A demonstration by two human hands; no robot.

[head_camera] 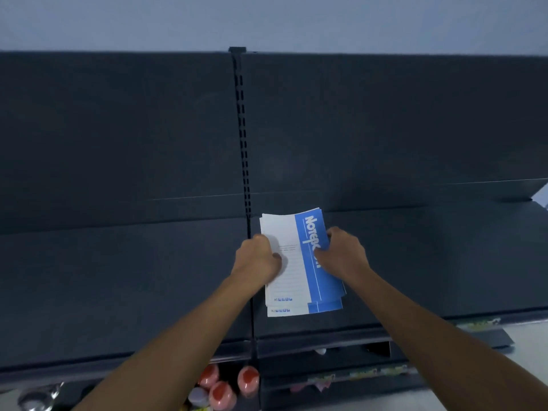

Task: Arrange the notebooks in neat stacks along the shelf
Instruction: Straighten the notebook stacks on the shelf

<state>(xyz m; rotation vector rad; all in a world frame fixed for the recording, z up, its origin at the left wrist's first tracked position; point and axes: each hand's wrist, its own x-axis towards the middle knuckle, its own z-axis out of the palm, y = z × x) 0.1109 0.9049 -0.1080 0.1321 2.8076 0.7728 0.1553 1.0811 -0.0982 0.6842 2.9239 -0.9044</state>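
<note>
With my left grip and right grip both clasping the notebooks on the shelf just right of the upright, squeezing the uneven pile could buckle covers or skew it.

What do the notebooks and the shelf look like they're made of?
The notebooks look like paper with thin, smooth card covers, printed blue and white; their edges fan and bend. The shelf seems painted metal, dark and matte, judging by its slotted upright.
</note>
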